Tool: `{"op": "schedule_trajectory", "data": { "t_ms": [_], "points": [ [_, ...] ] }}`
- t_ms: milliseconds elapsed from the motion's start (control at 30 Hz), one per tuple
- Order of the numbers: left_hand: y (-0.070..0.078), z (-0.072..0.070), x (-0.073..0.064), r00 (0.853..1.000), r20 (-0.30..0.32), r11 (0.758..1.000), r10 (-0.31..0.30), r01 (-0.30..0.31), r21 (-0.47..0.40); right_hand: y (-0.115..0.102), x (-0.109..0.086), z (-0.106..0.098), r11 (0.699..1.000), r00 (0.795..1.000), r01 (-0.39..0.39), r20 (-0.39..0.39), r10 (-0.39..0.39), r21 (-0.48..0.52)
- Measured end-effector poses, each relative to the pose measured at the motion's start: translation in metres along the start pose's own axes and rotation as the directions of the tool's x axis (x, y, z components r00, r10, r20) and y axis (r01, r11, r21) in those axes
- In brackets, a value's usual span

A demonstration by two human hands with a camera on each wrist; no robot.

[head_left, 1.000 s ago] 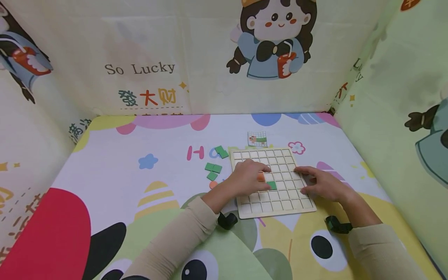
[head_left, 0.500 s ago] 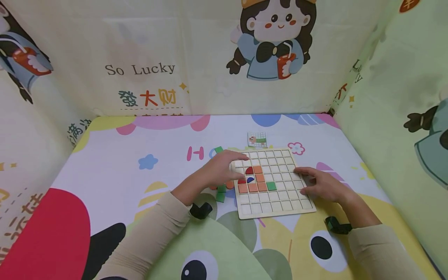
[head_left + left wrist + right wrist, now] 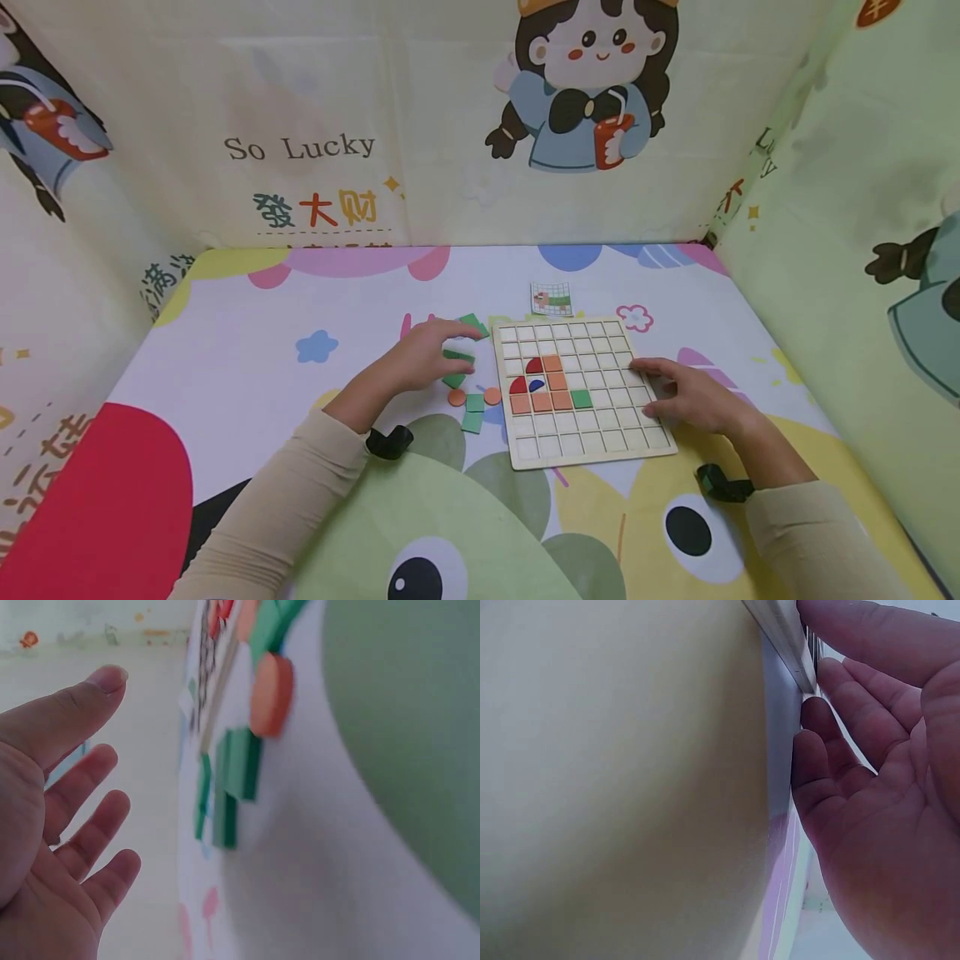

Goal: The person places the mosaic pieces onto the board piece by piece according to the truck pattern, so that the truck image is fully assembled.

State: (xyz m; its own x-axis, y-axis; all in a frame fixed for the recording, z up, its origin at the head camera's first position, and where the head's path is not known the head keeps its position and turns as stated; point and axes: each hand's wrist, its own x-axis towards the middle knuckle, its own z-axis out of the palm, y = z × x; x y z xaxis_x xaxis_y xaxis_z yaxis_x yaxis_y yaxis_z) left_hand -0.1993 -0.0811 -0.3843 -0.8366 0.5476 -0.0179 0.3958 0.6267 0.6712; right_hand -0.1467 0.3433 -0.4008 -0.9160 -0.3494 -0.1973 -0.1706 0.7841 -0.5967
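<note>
My left hand (image 3: 416, 358) hovers just left of the pale gridded board (image 3: 607, 433), thumb and fingers spread over loose green square tiles (image 3: 454, 379) that it partly covers. Nothing lies in its palm in the left wrist view, where green tiles (image 3: 244, 765) and an orange disc (image 3: 271, 695) sit beyond the fingers. At the board's right edge rests my right hand (image 3: 701, 396), its thumb and fingers touching the rim (image 3: 780, 637). Set in the grid are orange squares (image 3: 542, 402), two red pieces (image 3: 534, 365), a blue-and-white piece (image 3: 536, 386) and one green tile (image 3: 581, 399).
Two orange discs (image 3: 492, 396) and two more green tiles (image 3: 473, 403) lie beside the board's left edge. Behind the board is a small picture card (image 3: 551, 298) with a coloured grid pattern. Printed cloth walls (image 3: 450, 125) enclose the table at the back and sides.
My left hand has drawn back leftward from over the board to the loose green tiles, uncovering the coloured pieces in the grid. My right hand has stayed at the board's edge.
</note>
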Motion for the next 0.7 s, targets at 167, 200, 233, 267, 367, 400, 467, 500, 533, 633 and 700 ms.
{"op": "schedule_trajectory", "data": {
  "t_ms": [167,200,233,267,367,400,467,500,533,633,700],
  "points": [
    [-0.016,-0.002,-0.003,0.998,0.002,0.998,-0.055,0.055,0.027,0.001,0.0,0.0,1.0,1.0,0.0,0.001,0.0,-0.004],
    [-0.019,-0.003,-0.004,0.998,0.0,0.997,-0.069,0.069,0.034,0.001,0.001,0.0,1.0,1.0,0.001,0.002,-0.001,-0.004],
    [-0.022,-0.003,-0.004,0.997,-0.001,0.996,-0.083,0.083,0.038,0.001,0.001,0.0,1.0,1.0,0.001,0.003,-0.001,-0.003],
    [-0.025,-0.004,-0.004,0.995,-0.002,0.995,-0.095,0.095,0.04,0.001,0.001,0.0,1.0,1.0,0.0,0.003,0.0,-0.002],
    [-0.031,-0.004,-0.004,0.992,-0.003,0.991,-0.126,0.126,0.039,0.001,0.0,0.0,1.0,1.0,-0.004,0.004,0.004,0.0],
    [-0.033,-0.004,-0.003,0.991,0.0,0.99,-0.134,0.134,0.037,0.001,0.0,0.0,1.0,1.0,-0.003,0.003,0.003,0.001],
    [-0.037,-0.003,-0.003,0.988,0.005,0.988,-0.154,0.153,0.029,0.001,0.0,0.0,1.0,1.0,0.004,0.0,-0.004,0.002],
    [-0.038,-0.003,-0.003,0.987,0.008,0.986,-0.162,0.162,0.026,0.001,0.0,0.0,1.0,1.0,0.006,-0.002,-0.006,0.002],
    [-0.039,-0.002,-0.002,0.986,0.01,0.985,-0.169,0.169,0.025,0.001,0.0,0.001,1.0,1.0,0.009,-0.005,-0.009,0.001],
    [-0.041,-0.002,-0.002,0.984,0.014,0.984,-0.179,0.179,0.02,0.001,0.001,0.001,1.0,1.0,0.019,-0.007,-0.019,0.008],
    [-0.041,-0.002,-0.002,0.985,0.016,0.984,-0.174,0.174,0.026,0.001,0.001,0.0,1.0,1.0,0.012,-0.006,-0.012,0.01]
  ]
}}
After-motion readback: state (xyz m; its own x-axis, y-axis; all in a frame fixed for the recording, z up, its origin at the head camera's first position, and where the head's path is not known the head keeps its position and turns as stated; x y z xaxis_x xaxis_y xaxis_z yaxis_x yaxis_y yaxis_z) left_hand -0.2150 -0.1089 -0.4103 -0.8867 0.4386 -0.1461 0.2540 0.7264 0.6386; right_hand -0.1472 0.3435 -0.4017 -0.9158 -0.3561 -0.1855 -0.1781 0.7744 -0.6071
